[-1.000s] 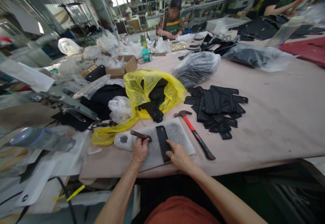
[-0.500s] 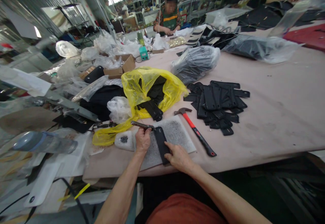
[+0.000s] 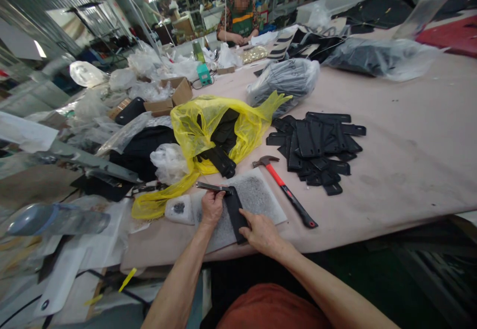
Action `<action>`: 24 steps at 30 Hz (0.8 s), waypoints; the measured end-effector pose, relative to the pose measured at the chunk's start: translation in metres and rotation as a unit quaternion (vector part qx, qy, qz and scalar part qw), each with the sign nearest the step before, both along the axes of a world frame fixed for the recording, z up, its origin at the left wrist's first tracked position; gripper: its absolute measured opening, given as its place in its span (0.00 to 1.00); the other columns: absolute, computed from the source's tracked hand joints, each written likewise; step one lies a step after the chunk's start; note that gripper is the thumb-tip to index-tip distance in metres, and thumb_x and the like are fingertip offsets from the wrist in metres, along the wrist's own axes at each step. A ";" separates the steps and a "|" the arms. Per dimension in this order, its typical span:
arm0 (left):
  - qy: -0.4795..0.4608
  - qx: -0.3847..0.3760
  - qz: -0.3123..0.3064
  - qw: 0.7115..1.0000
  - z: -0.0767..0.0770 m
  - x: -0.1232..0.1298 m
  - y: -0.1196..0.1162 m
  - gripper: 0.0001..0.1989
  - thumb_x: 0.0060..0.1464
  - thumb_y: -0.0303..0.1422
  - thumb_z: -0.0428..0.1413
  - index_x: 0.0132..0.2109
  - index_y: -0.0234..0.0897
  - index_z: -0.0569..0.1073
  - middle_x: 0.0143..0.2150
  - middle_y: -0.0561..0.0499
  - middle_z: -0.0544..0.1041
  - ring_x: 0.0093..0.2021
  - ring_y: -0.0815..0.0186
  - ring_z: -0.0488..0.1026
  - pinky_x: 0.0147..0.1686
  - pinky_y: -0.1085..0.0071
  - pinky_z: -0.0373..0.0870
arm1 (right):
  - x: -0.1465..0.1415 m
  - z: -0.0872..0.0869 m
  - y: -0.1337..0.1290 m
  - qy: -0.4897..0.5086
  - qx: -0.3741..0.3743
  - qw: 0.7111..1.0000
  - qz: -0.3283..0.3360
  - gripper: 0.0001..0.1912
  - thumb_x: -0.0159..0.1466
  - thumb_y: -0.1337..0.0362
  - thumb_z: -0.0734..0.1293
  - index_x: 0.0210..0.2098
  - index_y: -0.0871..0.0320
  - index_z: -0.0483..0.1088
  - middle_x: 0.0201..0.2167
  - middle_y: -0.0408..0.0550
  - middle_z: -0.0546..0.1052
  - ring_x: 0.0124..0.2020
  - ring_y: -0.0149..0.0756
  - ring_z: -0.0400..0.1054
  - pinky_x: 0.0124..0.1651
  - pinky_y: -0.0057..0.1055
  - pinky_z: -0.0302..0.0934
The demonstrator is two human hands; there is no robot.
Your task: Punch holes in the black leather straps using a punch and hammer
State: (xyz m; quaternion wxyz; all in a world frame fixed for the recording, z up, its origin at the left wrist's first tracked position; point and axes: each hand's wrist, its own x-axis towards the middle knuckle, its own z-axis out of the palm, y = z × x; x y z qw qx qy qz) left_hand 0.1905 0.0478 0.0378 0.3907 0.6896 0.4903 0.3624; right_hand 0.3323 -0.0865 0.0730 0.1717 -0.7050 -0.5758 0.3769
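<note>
My left hand [image 3: 212,205] is closed around a slim metal tool [image 3: 207,186] that looks like a punch. The tool lies nearly level, one end over the top of a flat black strip [image 3: 233,214]. This strip rests lengthwise on a whitish, dark-speckled board [image 3: 257,195] at the table's front edge. My right hand [image 3: 263,232] grips the strip's right side, index finger and thumb on it. A claw hammer [image 3: 285,187] with a red and black handle lies right of the board. Left of the board sits a small white block [image 3: 179,208] with a dark patch.
Several black pieces [image 3: 316,142] are heaped beyond the hammer. A yellow plastic bag [image 3: 186,135] holds more dark pieces behind the board. Farther back lies a clear bag of grey items [image 3: 285,83]. A co-worker [image 3: 241,18] sits across the table. A bottle [image 3: 59,218] lies at left.
The metal tool's inner end has shifted right, onto the strip's top end, and my left hand has moved slightly with it. My right hand stays on the strip. The camera view has tilted slightly.
</note>
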 end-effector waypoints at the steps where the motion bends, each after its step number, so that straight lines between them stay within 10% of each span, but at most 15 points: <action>1: 0.004 0.000 -0.002 1.000 0.000 0.000 0.000 0.11 0.55 0.36 0.53 0.40 0.36 0.77 0.40 0.46 0.80 0.42 0.60 0.76 0.47 0.64 0.72 | 0.000 0.000 0.000 0.000 -0.002 1.000 0.000 0.31 0.59 0.61 0.64 0.62 0.59 0.62 0.45 0.57 0.78 0.46 0.46 0.73 0.48 0.36 0.62; 24: 0.104 0.108 -0.061 0.987 -0.005 0.012 -0.001 0.10 0.57 0.31 0.51 0.42 0.38 0.76 0.41 0.47 0.80 0.44 0.60 0.77 0.48 0.66 0.71 | -0.003 0.000 -0.001 -0.011 -0.007 1.000 0.012 0.32 0.61 0.61 0.63 0.63 0.61 0.60 0.46 0.60 0.78 0.48 0.50 0.72 0.49 0.39 0.62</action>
